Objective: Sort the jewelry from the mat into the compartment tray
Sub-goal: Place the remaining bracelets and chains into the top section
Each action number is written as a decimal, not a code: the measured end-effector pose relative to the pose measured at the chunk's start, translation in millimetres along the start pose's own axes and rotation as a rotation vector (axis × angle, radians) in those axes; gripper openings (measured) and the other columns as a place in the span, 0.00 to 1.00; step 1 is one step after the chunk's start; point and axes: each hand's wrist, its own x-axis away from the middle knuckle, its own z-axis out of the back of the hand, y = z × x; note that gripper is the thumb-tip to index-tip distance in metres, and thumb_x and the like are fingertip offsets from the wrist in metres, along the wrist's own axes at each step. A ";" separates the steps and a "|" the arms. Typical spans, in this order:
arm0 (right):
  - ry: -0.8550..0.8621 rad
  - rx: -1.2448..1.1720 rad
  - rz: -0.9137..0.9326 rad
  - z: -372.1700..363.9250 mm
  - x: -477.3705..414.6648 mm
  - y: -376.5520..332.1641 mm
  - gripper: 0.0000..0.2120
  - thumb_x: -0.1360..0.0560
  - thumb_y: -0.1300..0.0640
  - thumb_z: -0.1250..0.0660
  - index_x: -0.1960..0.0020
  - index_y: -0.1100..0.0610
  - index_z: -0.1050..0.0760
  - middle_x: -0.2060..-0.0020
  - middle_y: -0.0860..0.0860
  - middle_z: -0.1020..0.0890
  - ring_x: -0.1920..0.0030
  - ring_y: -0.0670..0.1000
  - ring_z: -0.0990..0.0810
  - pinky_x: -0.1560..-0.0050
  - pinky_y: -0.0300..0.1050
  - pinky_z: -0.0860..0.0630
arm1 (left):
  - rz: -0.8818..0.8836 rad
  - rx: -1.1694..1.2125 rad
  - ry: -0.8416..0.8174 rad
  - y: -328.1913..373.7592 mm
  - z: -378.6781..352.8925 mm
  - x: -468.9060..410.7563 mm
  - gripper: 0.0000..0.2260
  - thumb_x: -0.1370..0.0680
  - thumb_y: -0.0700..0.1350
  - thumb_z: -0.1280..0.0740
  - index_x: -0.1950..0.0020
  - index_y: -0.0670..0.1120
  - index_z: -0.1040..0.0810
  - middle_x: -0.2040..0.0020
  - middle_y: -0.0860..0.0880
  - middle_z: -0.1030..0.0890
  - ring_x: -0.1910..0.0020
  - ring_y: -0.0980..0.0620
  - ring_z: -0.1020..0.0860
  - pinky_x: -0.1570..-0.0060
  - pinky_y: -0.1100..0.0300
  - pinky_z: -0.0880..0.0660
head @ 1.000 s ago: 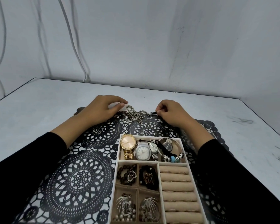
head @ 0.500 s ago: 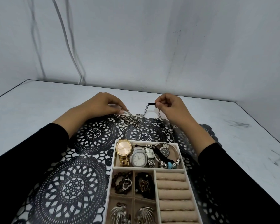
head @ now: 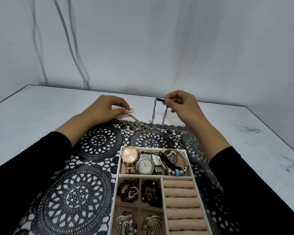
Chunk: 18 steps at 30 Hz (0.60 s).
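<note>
Counter (head: 32,107) carries a black lace mat (head: 71,187), and the tray (head: 120,160) sits on its near part, between your sleeves. Your right grip (head: 181,106) is raised above the mat's far edge, thumb and forefinger pinched on the black bar (head: 159,100) of the thin chain (head: 164,116). Two strands hang from the bar; cannot tell whether their lower ends touch the mat. Your left grip (head: 107,109) sits low, fingertips closed on the ring (head: 131,110) at the end of the heavy chain (head: 134,124), which lies heaped on the mat's far edge just beside that hand. A small heart piece (head: 127,130) lies near the heap. In the tray, the far compartment holds watches (head: 129,155) and a bead bracelet (head: 176,172). Four small compartments hold dark and silver pieces, and ring rolls (head: 180,192) fill the right side.
</note>
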 end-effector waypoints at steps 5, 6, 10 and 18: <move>0.026 -0.013 0.031 2.9 1.8 -9.1 0.02 0.25 0.63 0.31 0.54 0.58 0.22 0.62 0.51 0.18 0.65 0.40 0.25 0.64 0.28 0.30 | 0.010 0.053 0.062 6.7 2.7 8.2 0.03 0.25 0.46 0.26 0.53 0.53 0.16 0.53 0.59 0.16 0.50 0.67 0.20 0.44 0.66 0.29; 0.031 -0.022 0.039 2.9 2.8 -11.4 0.02 0.25 0.63 0.31 0.54 0.58 0.21 0.62 0.51 0.18 0.66 0.40 0.25 0.64 0.29 0.30 | 0.012 0.069 0.078 9.1 3.3 10.0 0.03 0.26 0.46 0.26 0.53 0.52 0.16 0.53 0.58 0.15 0.50 0.65 0.20 0.42 0.64 0.28; 0.059 -0.057 0.078 2.9 10.1 -24.3 0.03 0.26 0.64 0.30 0.55 0.57 0.21 0.63 0.50 0.20 0.65 0.41 0.27 0.63 0.30 0.30 | 0.016 0.142 0.114 21.9 6.7 21.1 0.03 0.26 0.45 0.25 0.53 0.50 0.15 0.53 0.57 0.15 0.49 0.63 0.19 0.38 0.59 0.26; 0.080 -0.086 0.166 3.4 42.5 -60.6 0.04 0.27 0.63 0.29 0.56 0.55 0.20 0.62 0.51 0.19 0.59 0.47 0.23 0.57 0.37 0.26 | 0.061 0.243 0.183 52.6 19.6 53.6 0.05 0.28 0.44 0.24 0.53 0.48 0.15 0.53 0.56 0.14 0.49 0.61 0.18 0.40 0.54 0.23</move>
